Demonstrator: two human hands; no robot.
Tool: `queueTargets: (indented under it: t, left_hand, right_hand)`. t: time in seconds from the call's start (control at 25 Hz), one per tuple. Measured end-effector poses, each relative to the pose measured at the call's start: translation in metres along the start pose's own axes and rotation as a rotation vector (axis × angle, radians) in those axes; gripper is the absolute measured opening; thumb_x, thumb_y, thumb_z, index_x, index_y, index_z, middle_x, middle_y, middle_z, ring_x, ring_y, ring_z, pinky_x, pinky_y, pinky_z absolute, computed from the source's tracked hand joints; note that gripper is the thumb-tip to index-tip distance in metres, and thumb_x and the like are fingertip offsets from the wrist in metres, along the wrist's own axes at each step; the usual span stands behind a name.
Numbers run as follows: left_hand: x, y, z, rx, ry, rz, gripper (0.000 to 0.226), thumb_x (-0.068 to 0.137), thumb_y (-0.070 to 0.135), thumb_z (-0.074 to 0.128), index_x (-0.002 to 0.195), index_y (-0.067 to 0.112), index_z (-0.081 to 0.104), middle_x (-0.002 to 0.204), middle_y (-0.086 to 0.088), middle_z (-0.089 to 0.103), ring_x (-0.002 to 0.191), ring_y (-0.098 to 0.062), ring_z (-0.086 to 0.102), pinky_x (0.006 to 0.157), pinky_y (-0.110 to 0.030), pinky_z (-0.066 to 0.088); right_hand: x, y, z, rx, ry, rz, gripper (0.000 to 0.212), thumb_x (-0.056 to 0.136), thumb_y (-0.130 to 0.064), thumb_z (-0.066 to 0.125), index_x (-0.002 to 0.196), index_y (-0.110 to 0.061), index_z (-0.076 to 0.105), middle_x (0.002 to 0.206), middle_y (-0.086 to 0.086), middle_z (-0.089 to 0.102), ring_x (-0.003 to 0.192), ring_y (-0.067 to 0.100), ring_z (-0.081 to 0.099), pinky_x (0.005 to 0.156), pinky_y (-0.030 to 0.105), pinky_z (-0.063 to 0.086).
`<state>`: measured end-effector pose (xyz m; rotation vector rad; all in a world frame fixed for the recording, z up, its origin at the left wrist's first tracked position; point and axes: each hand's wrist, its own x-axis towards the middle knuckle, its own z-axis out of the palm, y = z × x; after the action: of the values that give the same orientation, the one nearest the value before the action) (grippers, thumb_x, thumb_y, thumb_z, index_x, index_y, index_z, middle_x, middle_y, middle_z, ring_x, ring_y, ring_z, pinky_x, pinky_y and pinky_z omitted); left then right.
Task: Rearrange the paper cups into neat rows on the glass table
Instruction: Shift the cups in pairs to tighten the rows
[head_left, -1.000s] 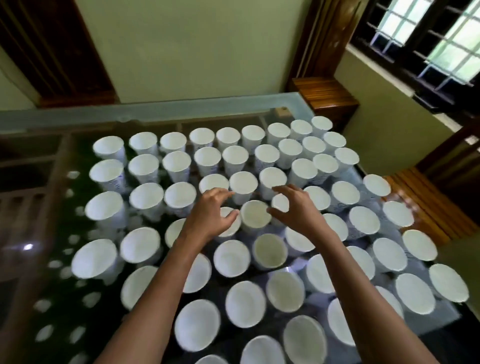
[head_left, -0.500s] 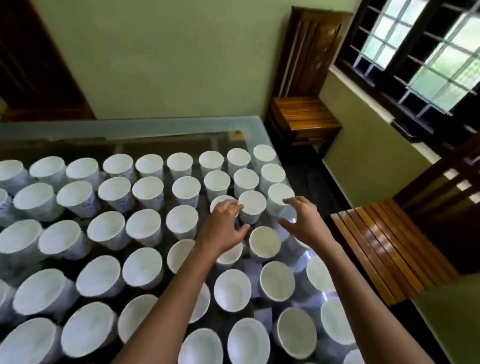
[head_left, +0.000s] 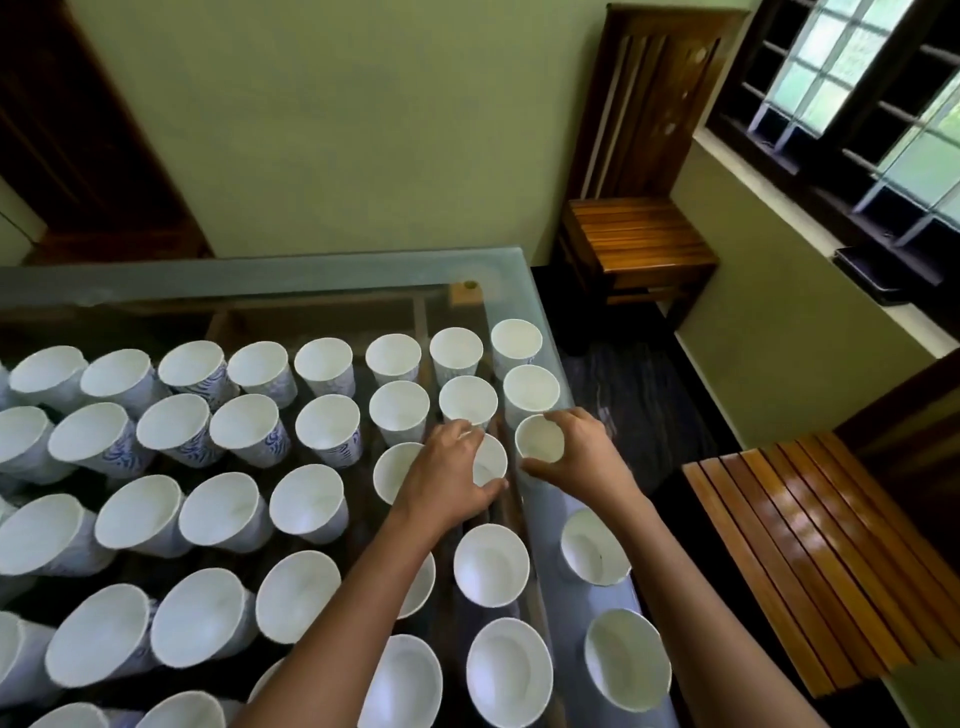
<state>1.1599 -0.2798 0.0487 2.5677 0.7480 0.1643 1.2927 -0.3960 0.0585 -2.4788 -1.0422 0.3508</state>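
Note:
Many white paper cups with blue print stand upright in rows on the glass table (head_left: 524, 291), mouths up. My left hand (head_left: 447, 478) wraps around one cup (head_left: 491, 462) in the third row from the far edge, second from the right side. Beside it, my right hand (head_left: 582, 457) grips the rim of the end cup (head_left: 540, 439) at the table's right edge. The two held cups stand close together, just behind the two far rows, whose right ends are a cup (head_left: 531, 389) and a corner cup (head_left: 516, 340).
The glass table's right edge runs close to my right hand, with a dark floor below it. A wooden chair (head_left: 634, 244) stands past the far right corner, and a slatted wooden bench (head_left: 810, 561) sits to the right. A window fills the upper right.
My view has swung toward the table's far right corner. Both hands moved forward and right, and closed on two neighbouring cups at the right end of the third row.

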Motion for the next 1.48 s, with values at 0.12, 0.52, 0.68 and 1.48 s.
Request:
queueTargets:
  t: [0.12,0.52,0.68,1.48]
  left_hand:
    - [0.000,0.005,0.002,-0.025,0.044,0.003,0.065,0.075,0.043,0.069,0.131,0.016,0.048,0.138,-0.005,0.043,0.125,-0.021,0.039,0.104,-0.030,0.032]
    - [-0.011,0.016,0.006,-0.088,0.034,0.026,0.062,0.070,0.042,0.073,0.124,0.018,0.055,0.129,-0.001,0.051,0.118,-0.017,0.044,0.098,-0.030,0.038]
    - [-0.011,0.018,0.009,-0.116,0.010,0.043,0.062,0.070,0.042,0.074,0.124,0.019,0.055,0.129,-0.001,0.051,0.118,-0.016,0.044,0.097,-0.028,0.038]
    - [-0.076,-0.067,-0.040,-0.041,0.160,-0.139,0.051,0.077,0.029,0.070,0.122,0.010,0.058,0.129,-0.010,0.053,0.121,-0.025,0.044,0.101,-0.035,0.036]
  right_hand:
    - [-0.001,0.006,-0.008,-0.006,-0.010,-0.019,0.062,0.066,-0.035,0.079,0.119,-0.010,0.056,0.117,0.010,0.058,0.103,0.024,0.054,0.082,0.029,0.043]
    - [-0.029,0.018,-0.021,-0.030,-0.059,-0.001,0.074,0.069,-0.037,0.078,0.132,-0.015,0.045,0.131,0.005,0.050,0.115,0.021,0.049,0.087,0.025,0.041]
    - [-0.030,0.018,-0.021,-0.004,-0.059,0.014,0.075,0.070,-0.037,0.077,0.133,-0.015,0.044,0.133,0.005,0.048,0.117,0.021,0.047,0.089,0.026,0.041]
    - [-0.041,-0.068,0.025,0.093,-0.077,-0.304,0.066,0.074,-0.029,0.075,0.130,-0.010,0.049,0.133,0.010,0.050,0.119,0.027,0.048,0.097,0.033,0.040]
